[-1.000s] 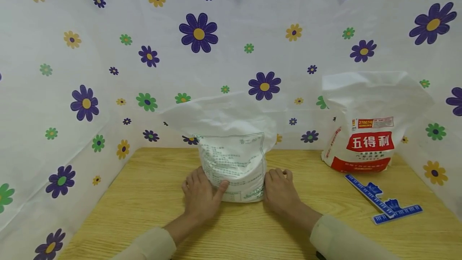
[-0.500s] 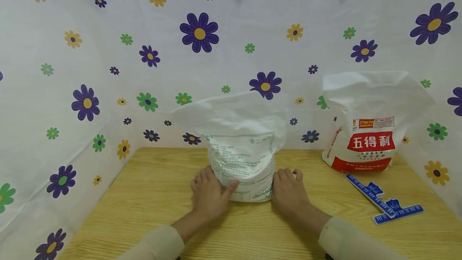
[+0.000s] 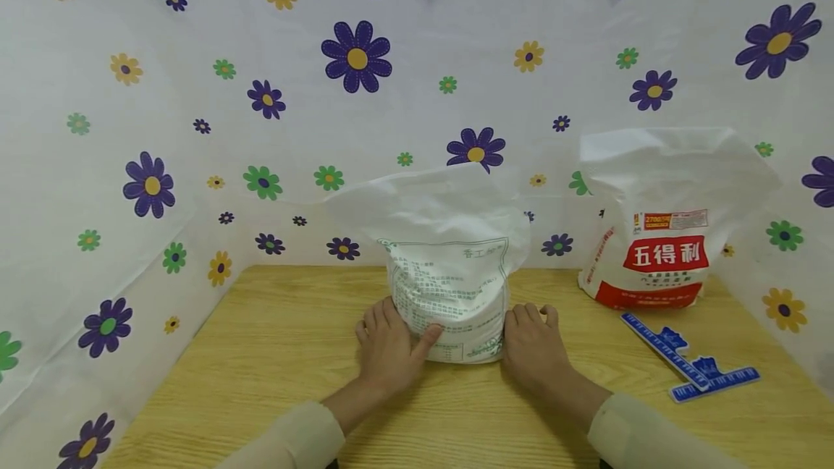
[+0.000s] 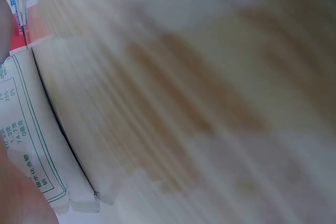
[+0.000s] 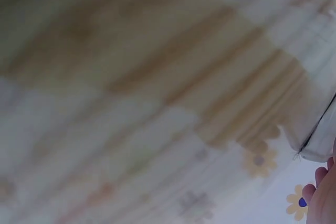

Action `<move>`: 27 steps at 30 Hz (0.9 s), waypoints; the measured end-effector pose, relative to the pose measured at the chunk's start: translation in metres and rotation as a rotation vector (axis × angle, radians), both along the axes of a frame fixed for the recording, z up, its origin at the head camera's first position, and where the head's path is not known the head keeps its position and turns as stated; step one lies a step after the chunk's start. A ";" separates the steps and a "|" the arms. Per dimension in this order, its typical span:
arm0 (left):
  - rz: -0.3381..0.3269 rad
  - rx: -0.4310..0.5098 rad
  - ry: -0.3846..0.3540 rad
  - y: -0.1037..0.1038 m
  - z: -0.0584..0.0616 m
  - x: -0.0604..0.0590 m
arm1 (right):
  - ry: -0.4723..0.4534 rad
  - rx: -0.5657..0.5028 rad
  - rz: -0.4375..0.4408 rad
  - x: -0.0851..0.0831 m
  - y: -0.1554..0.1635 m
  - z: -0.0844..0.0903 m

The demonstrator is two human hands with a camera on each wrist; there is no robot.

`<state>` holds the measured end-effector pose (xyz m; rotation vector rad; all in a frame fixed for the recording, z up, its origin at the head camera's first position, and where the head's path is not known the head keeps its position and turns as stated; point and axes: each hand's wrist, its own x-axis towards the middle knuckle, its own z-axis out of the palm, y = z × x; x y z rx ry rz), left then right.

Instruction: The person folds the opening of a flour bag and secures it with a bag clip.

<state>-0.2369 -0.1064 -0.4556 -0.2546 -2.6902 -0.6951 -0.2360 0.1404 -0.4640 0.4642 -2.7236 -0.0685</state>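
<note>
Status: the white bag with green print stands upright on the wooden table, near the middle of the back edge, its crumpled top open and unsealed. Both hands bracket its base.

- Left hand: pressed against the bag's left side, fingers laid along the side, thumb lying across the printed front face. In the left wrist view the green-framed label sits at the frame's left edge against blurred wood grain.
- Right hand: set against the bag's right side, fingers relaxed along the lower corner — a flat bracing contact, not a pinch, as far as the head view shows. The right wrist view is heavily blurred; only a corner of the bag and fingertips are legible.

Progress, as a judgement: the bag is seated and steadied between the hands, base flat on the table. The top is not folded or closed, and neither hand touches it.

Adjacent items: a second bag with a red label stands upright toward the back right corner, well apart from the hands. Two blue clips lie crossed near the right edge, in front of that bag — untouched.
</note>
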 end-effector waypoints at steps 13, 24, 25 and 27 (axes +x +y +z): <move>-0.036 0.027 0.001 0.012 0.002 0.001 | 0.013 0.013 -0.012 0.005 0.013 0.000; -0.044 -0.003 0.024 0.023 0.001 0.002 | 0.002 0.001 -0.018 0.011 0.022 0.001; -0.046 -0.004 0.029 0.024 0.001 0.002 | -0.002 0.000 -0.021 0.011 0.023 0.001; -0.051 -0.005 0.039 0.026 0.001 0.002 | -0.005 0.000 -0.027 0.011 0.025 0.000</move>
